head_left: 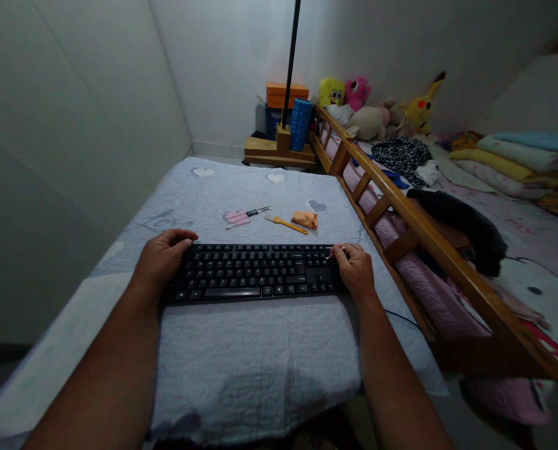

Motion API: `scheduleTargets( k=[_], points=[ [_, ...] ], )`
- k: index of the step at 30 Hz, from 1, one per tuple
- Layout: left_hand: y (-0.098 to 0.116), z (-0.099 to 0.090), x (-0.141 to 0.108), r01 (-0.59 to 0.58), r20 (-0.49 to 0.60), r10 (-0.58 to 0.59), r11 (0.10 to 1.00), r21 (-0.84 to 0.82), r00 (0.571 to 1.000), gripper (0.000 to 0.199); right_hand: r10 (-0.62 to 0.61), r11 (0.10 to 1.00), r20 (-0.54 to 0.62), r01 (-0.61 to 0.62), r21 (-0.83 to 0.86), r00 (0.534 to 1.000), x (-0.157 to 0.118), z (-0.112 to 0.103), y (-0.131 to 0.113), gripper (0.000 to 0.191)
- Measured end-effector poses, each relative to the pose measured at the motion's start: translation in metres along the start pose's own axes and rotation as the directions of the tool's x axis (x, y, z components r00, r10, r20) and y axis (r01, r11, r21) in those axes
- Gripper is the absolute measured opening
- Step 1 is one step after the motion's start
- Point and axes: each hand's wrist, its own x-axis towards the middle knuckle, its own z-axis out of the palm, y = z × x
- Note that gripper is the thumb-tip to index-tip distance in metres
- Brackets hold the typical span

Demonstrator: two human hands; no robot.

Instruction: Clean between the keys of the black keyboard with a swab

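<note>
A black keyboard [255, 272] lies flat on a pale blue quilted cloth, long side across the view. My left hand [164, 259] grips its left end, thumb along the upper left corner and the other fingers mostly hidden behind the edge. Over the right end is my right hand [354, 265], its fingers pinched on a thin white stick [338, 252], perhaps a cotton swab, whose tip is over the keys at the upper right. Beyond the keyboard lie a yellow-handled brush [291, 225], a crumpled orange cloth [304, 219] and a slim tool with a black grip [252, 213].
The cloth-covered table [260, 350] reaches toward a white wall. Along its right side runs a wooden bed rail [401, 200], with plush toys and folded bedding behind. A blue roller [301, 125], an orange box [287, 95] and a black pole stand at the back. A cable trails right.
</note>
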Motion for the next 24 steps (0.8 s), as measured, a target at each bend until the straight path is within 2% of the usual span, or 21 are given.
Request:
scheduleTargets(
  k=[24],
  points=[
    [-0.0047,-0.0004,0.0039,-0.020,0.012,0.020,1.000,0.024,1.000,0.034,-0.027,0.999,0.054,0.025,0.035,0.998,-0.0024,0.0066,-0.0056,0.027]
  ],
)
